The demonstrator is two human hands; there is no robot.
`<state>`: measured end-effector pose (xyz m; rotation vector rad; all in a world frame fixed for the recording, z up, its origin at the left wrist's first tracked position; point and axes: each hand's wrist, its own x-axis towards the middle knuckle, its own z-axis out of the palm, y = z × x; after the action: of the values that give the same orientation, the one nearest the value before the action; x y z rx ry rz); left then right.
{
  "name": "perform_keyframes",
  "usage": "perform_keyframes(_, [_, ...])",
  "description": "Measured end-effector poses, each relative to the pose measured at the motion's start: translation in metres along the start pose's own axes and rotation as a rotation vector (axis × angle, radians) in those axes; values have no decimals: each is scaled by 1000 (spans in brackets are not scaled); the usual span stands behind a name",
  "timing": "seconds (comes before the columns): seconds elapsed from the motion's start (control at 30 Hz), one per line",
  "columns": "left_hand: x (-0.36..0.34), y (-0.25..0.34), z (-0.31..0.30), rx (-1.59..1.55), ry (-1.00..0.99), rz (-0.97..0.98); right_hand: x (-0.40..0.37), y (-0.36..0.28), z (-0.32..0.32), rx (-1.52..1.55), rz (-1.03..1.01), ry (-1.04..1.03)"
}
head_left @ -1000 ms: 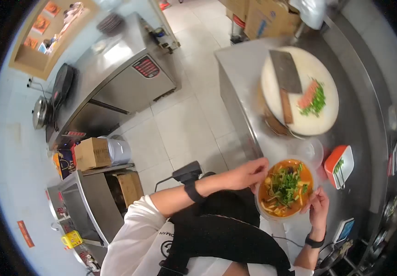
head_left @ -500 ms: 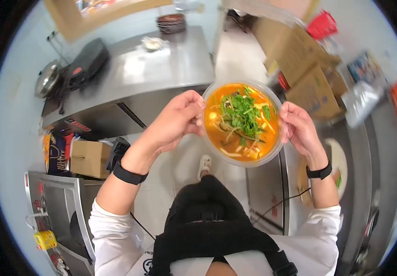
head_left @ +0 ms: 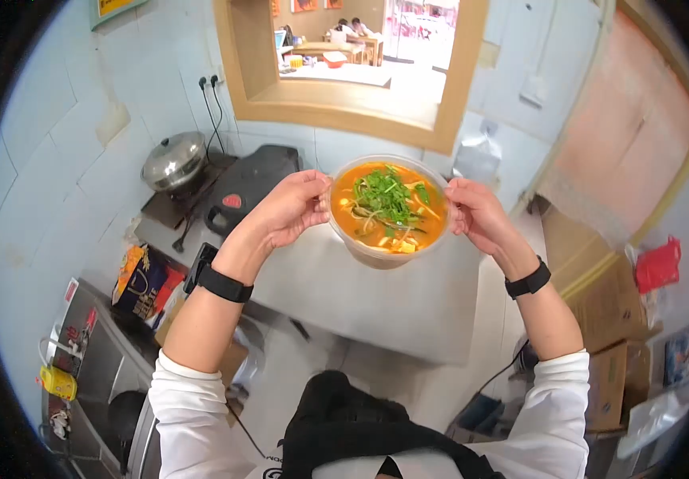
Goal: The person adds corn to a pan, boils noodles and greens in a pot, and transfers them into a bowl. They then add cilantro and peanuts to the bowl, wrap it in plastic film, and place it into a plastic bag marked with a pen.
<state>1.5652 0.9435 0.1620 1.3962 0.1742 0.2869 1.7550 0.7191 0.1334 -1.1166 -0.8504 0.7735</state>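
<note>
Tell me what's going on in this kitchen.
Someone's left hand and right hand grip opposite sides of a round bowl holding orange soup topped with chopped greens. The bowl is held up in the air, level enough that nothing visibly spills. Behind it are a counter and a wood-framed opening in the wall.

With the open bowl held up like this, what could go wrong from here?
Spilling looks the likeliest: the bowl has no lid and its orange soup sits near the rim, so a tilt might slop it onto the fingers.
A slip is possible too: the left hand and right hand grip only the upper sides, neither visibly supporting the base.
</note>
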Motion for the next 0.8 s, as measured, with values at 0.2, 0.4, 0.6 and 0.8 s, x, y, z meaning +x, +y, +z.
perform_keyframes(0.2, [172,56,-102,-37,-41,-42,196,-14,-29,36,-3,64])
perform_keyframes(0.4, [312,69,-152,-123,-114,-85,307,-18,-73,13,-11,227])
perform_keyframes(0.6, [461,61,-194,-146,-104,-100,431,-20,-139,-33,-64,266])
perform_keyframes(0.8, [559,2,-217,-107,-85,-66,501,35,-198,-26,-28,376])
